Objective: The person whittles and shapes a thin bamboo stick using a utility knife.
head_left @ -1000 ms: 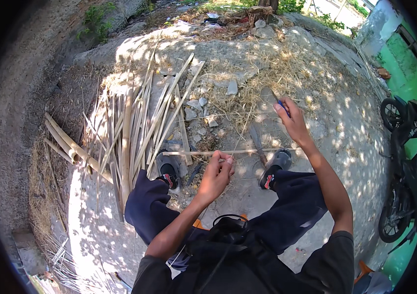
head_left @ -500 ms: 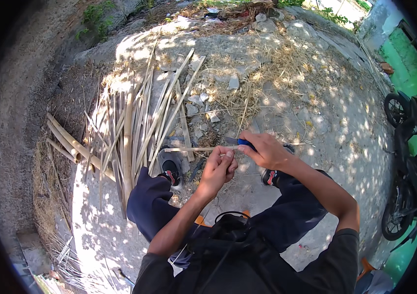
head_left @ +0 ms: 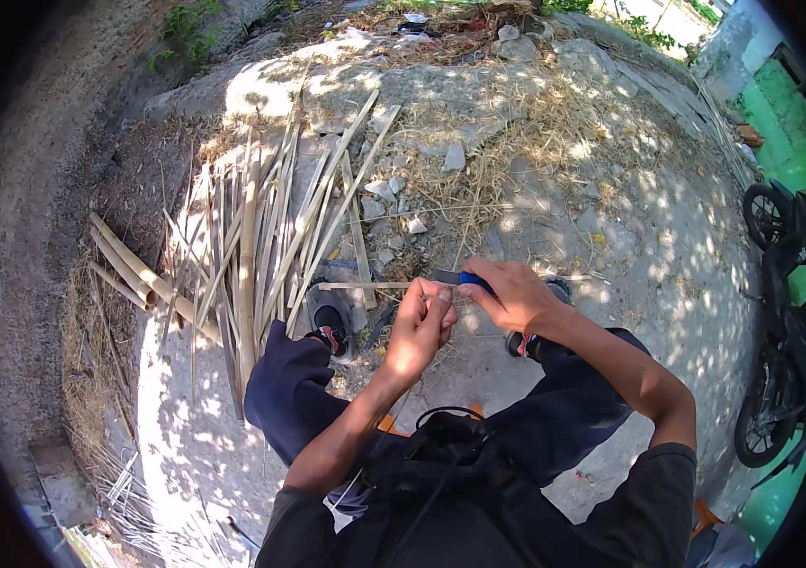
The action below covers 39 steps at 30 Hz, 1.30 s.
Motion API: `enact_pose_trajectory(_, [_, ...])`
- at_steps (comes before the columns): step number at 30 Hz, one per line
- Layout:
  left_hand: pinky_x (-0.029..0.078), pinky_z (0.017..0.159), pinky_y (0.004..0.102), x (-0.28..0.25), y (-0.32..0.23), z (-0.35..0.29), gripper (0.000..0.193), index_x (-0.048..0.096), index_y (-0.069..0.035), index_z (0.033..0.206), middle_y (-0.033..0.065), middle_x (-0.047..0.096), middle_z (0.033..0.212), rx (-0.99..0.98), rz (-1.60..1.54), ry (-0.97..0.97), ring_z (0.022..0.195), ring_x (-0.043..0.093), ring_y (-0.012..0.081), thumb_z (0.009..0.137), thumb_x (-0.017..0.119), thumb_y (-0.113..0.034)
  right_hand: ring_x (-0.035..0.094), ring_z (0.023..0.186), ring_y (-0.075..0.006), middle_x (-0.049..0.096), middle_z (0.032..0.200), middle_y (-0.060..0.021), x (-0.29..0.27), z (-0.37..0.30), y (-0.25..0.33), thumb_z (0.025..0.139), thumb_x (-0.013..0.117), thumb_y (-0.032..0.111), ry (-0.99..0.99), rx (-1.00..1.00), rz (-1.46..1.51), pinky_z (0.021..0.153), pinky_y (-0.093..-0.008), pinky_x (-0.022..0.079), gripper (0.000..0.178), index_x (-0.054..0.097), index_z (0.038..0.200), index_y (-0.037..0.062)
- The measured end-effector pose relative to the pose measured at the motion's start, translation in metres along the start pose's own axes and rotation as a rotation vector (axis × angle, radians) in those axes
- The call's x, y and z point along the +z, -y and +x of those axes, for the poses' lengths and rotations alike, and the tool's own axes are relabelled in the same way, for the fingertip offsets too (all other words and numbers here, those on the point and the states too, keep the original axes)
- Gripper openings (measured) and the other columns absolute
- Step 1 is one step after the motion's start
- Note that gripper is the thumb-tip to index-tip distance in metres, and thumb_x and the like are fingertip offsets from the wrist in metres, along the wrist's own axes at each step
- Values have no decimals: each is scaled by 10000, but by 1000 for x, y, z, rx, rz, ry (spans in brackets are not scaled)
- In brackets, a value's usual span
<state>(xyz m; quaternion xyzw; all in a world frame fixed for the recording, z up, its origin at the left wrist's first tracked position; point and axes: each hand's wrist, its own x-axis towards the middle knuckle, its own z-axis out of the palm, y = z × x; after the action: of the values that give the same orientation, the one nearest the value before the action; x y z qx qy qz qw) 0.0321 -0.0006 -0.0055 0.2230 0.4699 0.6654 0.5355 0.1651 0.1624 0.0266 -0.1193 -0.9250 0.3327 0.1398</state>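
My left hand [head_left: 424, 322] pinches a thin bamboo strip [head_left: 365, 285] that sticks out to the left, roughly level, above the ground between my feet. Closed round the blue handle of a knife [head_left: 447, 276], my right hand [head_left: 512, 292] is just right of the left one, almost touching it. The dark blade points left and lies at the strip beside my left fingertips. Where exactly the edge meets the strip is too small to make out. The strip's right end is partly hidden by my fingers.
A pile of split bamboo strips [head_left: 275, 218] lies to the left front, with thicker bamboo poles [head_left: 143, 275] beside it. Stones [head_left: 454, 157] and dry shavings [head_left: 555, 133] litter the ground ahead. A black motorcycle [head_left: 787, 312] stands at the right by a green wall [head_left: 782, 123].
The knife blade has tilted slightly and shows broader beside my left fingertips. Both hands have otherwise barely moved, still holding the strip and the knife.
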Motion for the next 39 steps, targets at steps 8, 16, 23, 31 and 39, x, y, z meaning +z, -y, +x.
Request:
enact_pose_trajectory(8, [235, 453, 235, -3, -1, -1, 120, 467, -99, 1089, -32, 460, 710, 45, 60, -25, 518, 310, 27, 1134, 509, -202, 667, 710, -440, 680, 783, -203, -3, 5, -11, 1026, 654, 272, -82, 3, -72, 638, -510, 495, 255, 587, 1124, 46])
enact_pose_trajectory(16, [344, 543, 226, -2, 4, -7, 150, 469, -69, 1083, -23, 541, 751, -29, 193, -49, 605, 425, 31, 1122, 532, -200, 658, 728, -427, 651, 761, -205, -23, 8, -29, 1055, 621, 288, -131, 93, -24, 681, -506, 489, 260, 603, 1122, 38])
enact_pose_trajectory(23, [313, 550, 231, -1, 9, -9, 129, 458, -82, 1089, -32, 491, 740, 37, 232, -30, 620, 395, 29, 1127, 520, -190, 638, 773, -430, 666, 836, -209, -41, 16, -48, 1062, 602, 332, -187, 153, -90, 736, -502, 484, 303, 606, 1125, 35])
enact_pose_trajectory(31, [245, 499, 222, 4, 1, -12, 110, 445, -101, 1082, -46, 430, 728, -64, 110, 51, 586, 305, 18, 1136, 497, -181, 618, 731, -419, 652, 812, -207, -43, 15, -83, 1075, 578, 344, -247, 118, -100, 717, -477, 476, 341, 632, 1151, 16])
enact_pose_trajectory(39, [355, 510, 220, -1, 15, -4, 132, 456, -71, 1076, -23, 511, 735, 38, 217, -25, 585, 442, 35, 1118, 519, -179, 511, 599, -73, 670, 771, -32, -59, 18, -76, 1066, 607, 323, -324, 411, 770, 536, -269, 382, 335, 669, 1148, 5])
